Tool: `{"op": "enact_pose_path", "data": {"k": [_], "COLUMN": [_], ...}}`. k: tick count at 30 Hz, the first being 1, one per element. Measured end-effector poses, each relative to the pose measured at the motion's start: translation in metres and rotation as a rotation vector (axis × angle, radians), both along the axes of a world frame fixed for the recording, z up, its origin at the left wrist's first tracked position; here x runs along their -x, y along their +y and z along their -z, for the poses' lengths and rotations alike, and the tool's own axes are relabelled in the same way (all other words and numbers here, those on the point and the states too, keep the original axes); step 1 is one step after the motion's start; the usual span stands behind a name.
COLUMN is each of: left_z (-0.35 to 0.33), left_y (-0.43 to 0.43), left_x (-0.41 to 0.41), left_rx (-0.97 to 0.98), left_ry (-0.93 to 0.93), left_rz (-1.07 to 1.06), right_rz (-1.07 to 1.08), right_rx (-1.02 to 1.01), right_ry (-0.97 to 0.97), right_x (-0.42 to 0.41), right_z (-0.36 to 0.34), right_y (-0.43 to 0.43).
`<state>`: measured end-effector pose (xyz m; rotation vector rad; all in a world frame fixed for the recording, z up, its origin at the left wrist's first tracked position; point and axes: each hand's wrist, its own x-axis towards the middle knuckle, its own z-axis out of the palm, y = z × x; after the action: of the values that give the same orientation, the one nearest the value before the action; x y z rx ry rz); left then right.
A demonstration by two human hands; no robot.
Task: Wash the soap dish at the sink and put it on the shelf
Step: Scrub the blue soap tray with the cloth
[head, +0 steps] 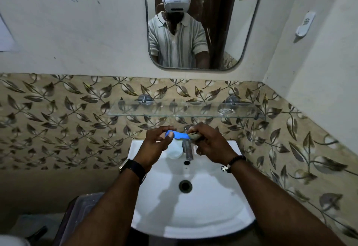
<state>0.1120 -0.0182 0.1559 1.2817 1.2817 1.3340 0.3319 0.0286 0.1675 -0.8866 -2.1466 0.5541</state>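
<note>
Sink [193,232]: white basin, lower centre of frame; drain [185,186] unplugged, no standing water visible.
Left hand [155,145]: centre of frame, left of the tap; thumb and fingertips pinch the left end of the soap dish.
Soap dish [179,135]: blue, held in the air over the rear of the basin, between both hands.
Right hand [211,145]: fingers curled round a greenish-brown scrub pad [194,136], which touches the dish's right end.
Tap [187,148]: under and just behind the dish; whether water runs cannot be told.
Shelf [184,113]: glass, above the hands on the leaf-patterned tiles; the dish is not yet on it.
Progress: judged mid-wash, at the scrubbing step. Rinsing and placing on the shelf remain.
</note>
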Motion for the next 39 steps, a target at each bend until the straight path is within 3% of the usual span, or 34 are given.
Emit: {"op": "enact_pose_path", "data": {"k": [3, 6, 9, 11, 15, 21, 24, 26, 29, 32, 36, 39], "left_z": [0.003, -0.002, -0.006, -0.004, 0.001, 0.004, 0.002, 0.001, 0.0, -0.001, -0.002, -0.008], "left_y": [0.002, 0.004, 0.006, 0.007, 0.002, -0.003, -0.004, -0.005, -0.008, -0.011, -0.014, -0.013], "left_x": [0.007, 0.0, -0.014, -0.02, -0.02, -0.026, -0.031, -0.033, -0.033, -0.039, -0.043, -0.05], "left_rx": [-0.124, -0.161, -0.179, -0.186, -0.158, -0.091, -0.091, -0.094, -0.083, -0.05, -0.06, -0.118], "left_ry": [0.166, 0.197, 0.15, 0.118, -0.015, -0.234, -0.233, -0.266, -0.365, -0.452, -0.673, -0.846], "left_rz": [0.044, 0.039, -0.012, -0.001, -0.015, -0.057, -0.029, -0.027, -0.051, -0.09, -0.131, -0.06], "right_rz": [-0.041, 0.061, 0.227, 0.183, 0.017, 0.285, 0.107, 0.107, 0.271, 0.279, 0.448, 0.313], "right_rx": [0.036, -0.026, -0.306, -0.439, -0.481, -0.488, -0.607, -0.616, -0.456, -0.225, 0.251, 0.497], "right_ry": [0.053, 0.127, 0.11, 0.057, -0.062, 0.023, -0.057, -0.038, 0.16, 0.452, 0.935, 1.143], "right_x": [-0.008, -0.005, 0.016, 0.032, 0.025, 0.008, 0.028, 0.025, 0.019, 0.033, 0.039, 0.053], "right_z": [-0.005, -0.004, 0.002, 0.005, 0.006, 0.007, 0.011, 0.01, 0.005, 0.0, -0.004, -0.003], "right_y": [0.005, 0.002, -0.012, -0.023, -0.02, -0.008, -0.021, -0.017, -0.013, -0.019, -0.014, -0.026]}}
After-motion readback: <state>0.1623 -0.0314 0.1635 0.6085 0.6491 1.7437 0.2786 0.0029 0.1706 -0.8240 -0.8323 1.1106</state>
